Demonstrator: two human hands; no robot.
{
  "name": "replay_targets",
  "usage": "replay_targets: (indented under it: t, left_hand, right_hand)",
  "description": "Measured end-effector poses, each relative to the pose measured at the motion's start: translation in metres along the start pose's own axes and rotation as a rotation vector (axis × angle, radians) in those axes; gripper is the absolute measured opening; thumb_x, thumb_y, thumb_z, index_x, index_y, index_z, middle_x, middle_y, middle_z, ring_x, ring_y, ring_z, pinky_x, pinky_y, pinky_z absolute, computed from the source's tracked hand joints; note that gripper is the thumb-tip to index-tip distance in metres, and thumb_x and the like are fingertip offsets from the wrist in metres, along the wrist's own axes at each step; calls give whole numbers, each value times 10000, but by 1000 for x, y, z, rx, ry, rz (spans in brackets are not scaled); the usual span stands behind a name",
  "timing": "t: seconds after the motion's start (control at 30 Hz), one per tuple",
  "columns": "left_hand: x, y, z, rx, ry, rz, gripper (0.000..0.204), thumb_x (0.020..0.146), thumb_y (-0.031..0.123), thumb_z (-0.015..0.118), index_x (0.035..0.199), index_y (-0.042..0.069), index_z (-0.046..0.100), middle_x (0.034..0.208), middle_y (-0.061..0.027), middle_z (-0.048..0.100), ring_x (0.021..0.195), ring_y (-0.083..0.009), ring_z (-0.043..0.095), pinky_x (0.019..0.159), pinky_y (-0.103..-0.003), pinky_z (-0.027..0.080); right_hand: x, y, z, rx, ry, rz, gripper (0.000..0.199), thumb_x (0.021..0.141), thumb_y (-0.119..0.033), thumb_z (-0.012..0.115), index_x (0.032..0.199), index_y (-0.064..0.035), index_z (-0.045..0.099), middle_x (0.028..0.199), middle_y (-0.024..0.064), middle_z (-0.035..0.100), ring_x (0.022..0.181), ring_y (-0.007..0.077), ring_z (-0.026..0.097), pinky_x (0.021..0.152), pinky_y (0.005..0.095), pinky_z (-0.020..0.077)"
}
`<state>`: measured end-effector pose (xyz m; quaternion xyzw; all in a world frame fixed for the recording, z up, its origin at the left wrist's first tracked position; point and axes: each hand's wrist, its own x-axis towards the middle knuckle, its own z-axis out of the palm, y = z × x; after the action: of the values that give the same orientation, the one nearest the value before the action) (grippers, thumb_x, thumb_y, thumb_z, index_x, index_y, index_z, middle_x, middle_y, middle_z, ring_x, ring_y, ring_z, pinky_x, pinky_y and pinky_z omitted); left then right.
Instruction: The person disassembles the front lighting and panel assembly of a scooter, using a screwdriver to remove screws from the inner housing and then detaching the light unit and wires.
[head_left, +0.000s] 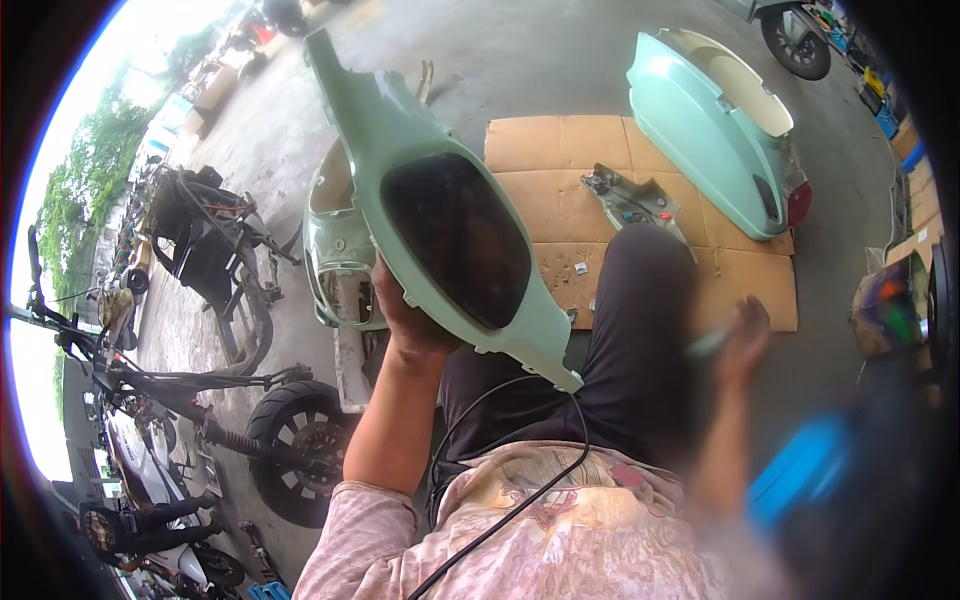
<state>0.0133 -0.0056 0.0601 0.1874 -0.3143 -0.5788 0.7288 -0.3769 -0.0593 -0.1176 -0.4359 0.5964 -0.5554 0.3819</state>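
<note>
At 11 o'clock, dark-screened green panel (450, 235) held from behind by left grip (408, 318), probably so its front shows; right grip (745, 338) at 3, blurred, can't tell. Cardboard (560, 220) at 2 likely protects green shell (695, 130).

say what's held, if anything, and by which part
The left hand holds the dark-windowed green panel by its lower-left edge, fingers hidden behind. The right hand is too blurred to tell.
</note>
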Motion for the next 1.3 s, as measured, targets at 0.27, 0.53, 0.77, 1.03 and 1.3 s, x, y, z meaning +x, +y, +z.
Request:
replay_targets:
  t: [0.27, 0.53, 0.77, 1.03, 1.3]
  left_hand:
    - [2, -39, 21, 144, -27, -65, 608, 888, 495, 607, 1278, 39, 505, 1187, -95, 590, 1063, -216, 595, 893, -371, 508]
    - [-16, -27, 1, 103, -41, -186, 635, 832, 475, 684, 1242, 15, 530, 1138, -110, 623, 1009, -230, 630, 878, -370, 522]
    - [-15, -33, -3, 18, -48, -111, 547, 854, 444, 673, 1197, 33, 564, 1100, -104, 636, 989, -235, 636, 875, -383, 525]
    - [-25, -31, -22, 16, 57, -53, 675, 821, 485, 656, 1320, 72, 468, 1229, -107, 571, 1104, -286, 578, 961, -453, 474]
    - [-3, -27, -51, 268, 256, -6, 912, 765, 656, 618, 1433, 101, 338, 1393, -145, 445, 1239, -350, 482, 1035, -534, 413]
  right_hand:
    - [-88, -151, 117, -66, -872, -252, 1103, 654, -281, 871, 1468, 34, 197, 1411, 220, 418, 1329, 295, 402, 1090, 400, 332]
    - [-100, -140, 127, -23, -886, -274, 965, 669, -321, 840, 1411, 47, 345, 1309, 202, 520, 1224, 265, 508, 1040, 379, 392]
    - [-102, -137, 131, -57, -825, -296, 957, 651, -354, 846, 1400, 11, 376, 1265, 191, 532, 1183, 277, 533, 1021, 381, 409]
    - [-105, -126, 139, -111, -837, -290, 1034, 663, -417, 837, 1460, -59, 283, 1235, 200, 480, 1138, 324, 526, 1000, 435, 417]
    - [-86, -135, 146, -54, -884, -255, 1106, 658, -480, 839, 1485, -76, 225, 1278, 234, 434, 1201, 365, 461, 1044, 457, 374]
